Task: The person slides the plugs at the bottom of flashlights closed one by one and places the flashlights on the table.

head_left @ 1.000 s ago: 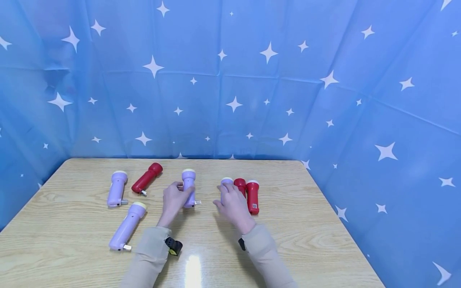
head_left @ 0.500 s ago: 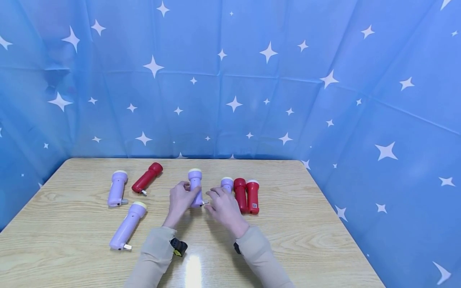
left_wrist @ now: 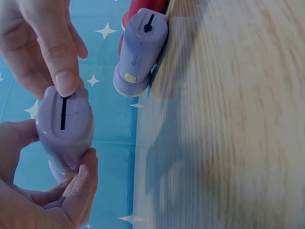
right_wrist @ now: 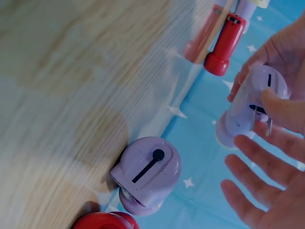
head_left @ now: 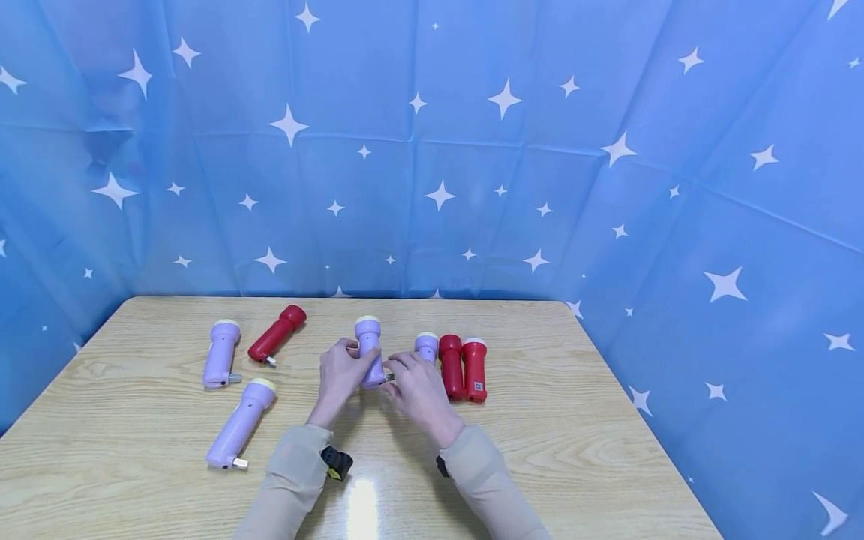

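My left hand [head_left: 340, 371] holds a purple flashlight [head_left: 369, 345] around its body, the pale head pointing away toward the curtain. From the tail end sticks a fold-out metal plug with two prongs [right_wrist: 253, 119]. My right hand [head_left: 420, 386] has its thumb and index finger at this plug, pinching it, while the other fingers are spread. In the left wrist view, a black slot shows on the end of the held flashlight [left_wrist: 66, 126], with the right thumb at the slot's upper tip. Part of the plug is hidden by the right fingers.
Just right of my hands lie another purple flashlight [head_left: 426, 343], a dark red one [head_left: 451, 364] and a brighter red one [head_left: 475, 367], side by side. On the left are two purple flashlights [head_left: 220, 352] and a red one [head_left: 278, 334], plugs folded out. A starry blue curtain [head_left: 432, 150] hangs behind.
My left hand has brought the purple flashlight to the right. The right hand has left the purple flashlight in the right row and come leftward onto the held flashlight's plug.
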Demonstrator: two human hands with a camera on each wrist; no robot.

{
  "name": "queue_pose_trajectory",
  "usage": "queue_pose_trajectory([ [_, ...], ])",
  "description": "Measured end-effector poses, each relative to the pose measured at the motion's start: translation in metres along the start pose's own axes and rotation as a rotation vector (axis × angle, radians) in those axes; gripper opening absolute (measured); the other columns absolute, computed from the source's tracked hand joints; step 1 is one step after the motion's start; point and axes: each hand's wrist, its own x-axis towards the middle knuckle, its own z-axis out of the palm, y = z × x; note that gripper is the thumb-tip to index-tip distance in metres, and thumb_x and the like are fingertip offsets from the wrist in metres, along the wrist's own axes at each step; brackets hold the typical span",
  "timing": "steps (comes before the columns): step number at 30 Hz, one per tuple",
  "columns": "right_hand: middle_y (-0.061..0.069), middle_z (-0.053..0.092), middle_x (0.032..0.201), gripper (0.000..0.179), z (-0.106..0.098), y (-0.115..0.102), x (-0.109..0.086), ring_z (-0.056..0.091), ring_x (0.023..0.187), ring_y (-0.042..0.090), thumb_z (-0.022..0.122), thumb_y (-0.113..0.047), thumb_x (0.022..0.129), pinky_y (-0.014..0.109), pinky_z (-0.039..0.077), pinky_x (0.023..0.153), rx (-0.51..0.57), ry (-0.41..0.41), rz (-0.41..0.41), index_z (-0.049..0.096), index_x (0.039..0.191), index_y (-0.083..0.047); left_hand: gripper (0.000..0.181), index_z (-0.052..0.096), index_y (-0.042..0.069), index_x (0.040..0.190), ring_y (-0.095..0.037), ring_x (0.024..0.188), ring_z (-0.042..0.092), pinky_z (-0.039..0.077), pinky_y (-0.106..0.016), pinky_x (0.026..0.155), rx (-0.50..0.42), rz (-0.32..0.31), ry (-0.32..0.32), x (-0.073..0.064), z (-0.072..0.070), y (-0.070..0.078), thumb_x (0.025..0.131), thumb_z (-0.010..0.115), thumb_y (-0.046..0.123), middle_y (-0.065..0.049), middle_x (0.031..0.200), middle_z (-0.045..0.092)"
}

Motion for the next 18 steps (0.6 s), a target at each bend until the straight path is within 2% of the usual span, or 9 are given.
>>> queue_pose_trajectory([
  [8, 0.001, 0.071, 0.103, 0.024, 0.0004, -0.0016, 0.0009, 0.064, 0.099, 0.018, 0.075, -0.019, 0.079, 0.031, 0.052, 0.086, 0.005, 0.020, -0.011, 0.070, 0.101, -0.009, 0.050, 0.061, -0.002, 0.103, -0.029, 0.084, 0.067, 0.050, -0.031, 0.064, 0.009, 0.003, 0.012, -0.0018, 0.0010, 0.0007, 0.080, 0.069, 0.041, -0.021, 0.095, 0.071],
  [18, 0.001, 0.071, 0.097, 0.022, 0.0005, -0.0042, 0.0025, 0.064, 0.093, 0.018, 0.078, -0.013, 0.074, 0.031, 0.051, 0.081, -0.018, 0.098, -0.021, 0.071, 0.094, -0.009, 0.050, 0.062, -0.001, 0.101, -0.029, 0.085, 0.067, 0.048, -0.032, 0.065, 0.007, -0.009, 0.057, -0.0033, 0.0038, 0.0025, 0.077, 0.071, 0.042, -0.019, 0.094, 0.071],
])
